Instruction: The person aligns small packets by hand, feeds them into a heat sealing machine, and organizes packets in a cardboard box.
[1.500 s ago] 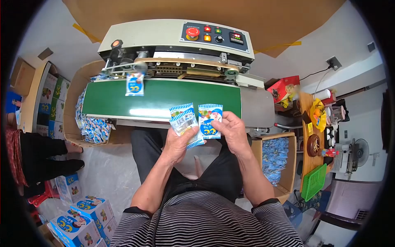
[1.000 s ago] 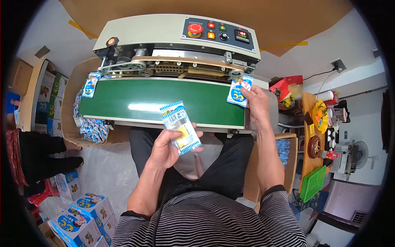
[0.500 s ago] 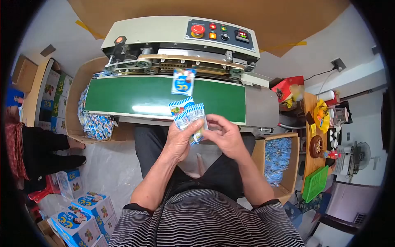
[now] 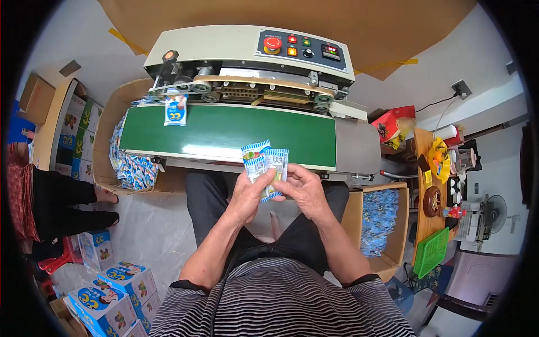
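My left hand [image 4: 245,197] grips packets [image 4: 254,163] at near edge of green belt [image 4: 224,126], right hand [image 4: 307,195] pinching front packet [image 4: 277,158]; 1 packet [image 4: 176,111] by belt's far-left corner, left boxed heap [image 4: 135,173] seems done, right boxed heap [image 4: 377,219] pending.

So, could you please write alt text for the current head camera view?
Two bare hands handle small blue-and-white printed packets in front of a cream machine with a flat green belt. Another packet lies near the belt's left end, and open brown cardboard boxes of packets stand at either side.
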`<state>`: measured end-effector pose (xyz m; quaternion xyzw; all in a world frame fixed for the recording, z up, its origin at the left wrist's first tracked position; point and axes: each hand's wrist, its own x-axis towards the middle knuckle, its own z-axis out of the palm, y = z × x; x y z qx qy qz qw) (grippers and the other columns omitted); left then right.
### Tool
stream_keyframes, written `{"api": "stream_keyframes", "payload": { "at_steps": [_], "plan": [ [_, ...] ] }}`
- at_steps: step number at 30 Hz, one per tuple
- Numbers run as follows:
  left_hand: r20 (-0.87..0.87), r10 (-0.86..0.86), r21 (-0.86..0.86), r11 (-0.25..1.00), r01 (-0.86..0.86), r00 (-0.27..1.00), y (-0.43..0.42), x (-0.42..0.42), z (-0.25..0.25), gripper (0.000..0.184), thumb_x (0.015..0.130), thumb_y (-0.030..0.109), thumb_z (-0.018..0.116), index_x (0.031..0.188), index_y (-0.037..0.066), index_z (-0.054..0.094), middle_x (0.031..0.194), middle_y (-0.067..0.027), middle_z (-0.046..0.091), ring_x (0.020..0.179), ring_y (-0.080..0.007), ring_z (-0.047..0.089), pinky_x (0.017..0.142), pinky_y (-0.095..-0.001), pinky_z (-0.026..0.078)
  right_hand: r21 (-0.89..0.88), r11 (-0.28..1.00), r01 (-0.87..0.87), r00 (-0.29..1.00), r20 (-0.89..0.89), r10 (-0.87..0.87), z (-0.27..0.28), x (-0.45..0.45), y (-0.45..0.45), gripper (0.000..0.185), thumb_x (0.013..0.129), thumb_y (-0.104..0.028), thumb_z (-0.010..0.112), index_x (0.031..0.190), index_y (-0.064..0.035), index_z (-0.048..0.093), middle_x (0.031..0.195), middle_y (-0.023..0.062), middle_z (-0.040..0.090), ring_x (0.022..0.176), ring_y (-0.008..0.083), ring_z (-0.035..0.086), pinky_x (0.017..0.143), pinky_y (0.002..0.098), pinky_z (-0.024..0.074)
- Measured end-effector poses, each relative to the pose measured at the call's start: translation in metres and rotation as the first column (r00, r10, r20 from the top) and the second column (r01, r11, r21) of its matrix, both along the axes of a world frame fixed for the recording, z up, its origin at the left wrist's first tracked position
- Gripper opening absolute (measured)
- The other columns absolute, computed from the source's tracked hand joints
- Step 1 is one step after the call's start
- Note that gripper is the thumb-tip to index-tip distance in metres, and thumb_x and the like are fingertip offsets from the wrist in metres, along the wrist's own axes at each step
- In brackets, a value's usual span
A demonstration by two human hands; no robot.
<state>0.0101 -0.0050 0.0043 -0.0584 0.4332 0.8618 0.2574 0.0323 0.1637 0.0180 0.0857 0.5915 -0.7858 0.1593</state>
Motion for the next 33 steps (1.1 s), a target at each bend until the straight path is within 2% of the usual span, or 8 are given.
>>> {"api": "stream_keyframes", "payload": {
  "at_steps": [3,6,8,15,19,24,31,33],
  "plan": [
    [0.006,-0.012,-0.07,0.997,0.013,1.0,-0.002,-0.002,0.004,0.039,0.097,0.019,0.07,0.129,-0.001,0.059,0.115,-0.0112,0.07,0.1,-0.0204,0.071,0.075,-0.0347,0.065,-0.125,0.99,0.069,0.996,-0.04,-0.075,-0.018,0.003,0.007,0.034,0.093,-0.004,0.073,0.125,0.002,0.062,0.112,0.0076,0.071,0.097,0.0142,0.07,0.077,0.0304,0.0619],
    [0.011,0.042,-0.112,0.993,-0.041,0.999,-0.001,-0.004,-0.001,0.036,0.096,0.016,0.071,0.126,-0.002,0.061,0.111,-0.0113,0.071,0.093,-0.0199,0.073,0.064,-0.032,0.066,-0.096,0.986,0.139,0.986,-0.084,-0.148,-0.024,0.001,0.008,0.031,0.093,-0.005,0.074,0.121,0.0016,0.063,0.111,0.0075,0.072,0.095,0.014,0.07,0.076,0.0302,0.061],
    [0.016,0.051,-0.105,0.993,-0.049,0.999,0.0,-0.004,-0.002,0.034,0.096,0.013,0.071,0.124,-0.003,0.062,0.11,-0.0118,0.072,0.092,-0.02,0.073,0.065,-0.031,0.066,-0.082,0.981,0.177,0.977,-0.104,-0.185,-0.023,0.001,0.01,0.03,0.093,-0.006,0.074,0.12,0.0014,0.064,0.11,0.0074,0.073,0.094,0.0139,0.07,0.075,0.0301,0.0605],
    [-0.027,0.044,-0.099,0.994,-0.046,0.999,0.001,-0.003,-0.005,0.032,0.091,0.005,0.074,0.12,-0.005,0.064,0.106,-0.0132,0.072,0.09,-0.0209,0.074,0.064,-0.0293,0.066,0.023,0.998,0.066,0.994,0.089,-0.068,-0.01,0.001,0.022,0.024,0.096,-0.012,0.072,0.116,0.002,0.07,0.109,0.0082,0.074,0.093,0.0144,0.071,0.081,0.0281,0.0577],
    [-0.039,0.064,-0.141,0.988,-0.069,0.997,0.005,-0.005,-0.008,0.031,0.089,0.003,0.076,0.118,-0.005,0.065,0.104,-0.013,0.073,0.088,-0.021,0.074,0.064,-0.0298,0.066,-0.019,0.989,0.149,0.988,0.053,-0.148,-0.014,0.0,0.022,0.026,0.098,-0.018,0.072,0.115,0.002,0.073,0.107,0.0077,0.074,0.092,0.0123,0.069,0.078,0.0287,0.0565],
    [-0.001,0.105,-0.113,0.988,-0.104,0.994,0.007,-0.006,-0.011,0.029,0.089,0.003,0.077,0.115,-0.004,0.065,0.102,-0.0128,0.073,0.087,-0.0221,0.074,0.063,-0.0315,0.066,-0.003,0.992,0.126,0.992,0.002,-0.126,-0.016,0.0,0.027,0.026,0.097,-0.014,0.071,0.118,0.0032,0.07,0.111,0.0098,0.074,0.094,0.0145,0.071,0.084,0.0299,0.0578],
    [0.067,0.112,-0.121,0.987,-0.103,0.991,-0.001,-0.008,-0.008,0.032,0.092,0.005,0.073,0.121,-0.005,0.062,0.109,-0.0161,0.072,0.093,-0.0269,0.074,0.069,-0.0367,0.067,0.017,0.965,0.262,0.965,-0.024,-0.262,-0.003,-0.018,0.063,0.027,0.102,-0.017,0.064,0.122,0.0009,0.067,0.106,0.0089,0.075,0.088,0.0143,0.073,0.067,0.0268,0.0621],
    [0.08,0.117,0.0,0.993,-0.117,0.99,-0.007,-0.008,0.0,0.036,0.095,0.007,0.07,0.126,-0.004,0.058,0.114,-0.0177,0.07,0.099,-0.0299,0.073,0.072,-0.0401,0.067,0.095,0.947,0.306,0.952,-0.047,-0.303,0.003,-0.033,0.09,0.027,0.102,-0.018,0.064,0.122,0.0004,0.066,0.105,0.0088,0.075,0.087,0.014,0.073,0.063,0.0261,0.0627]
  ]
}}
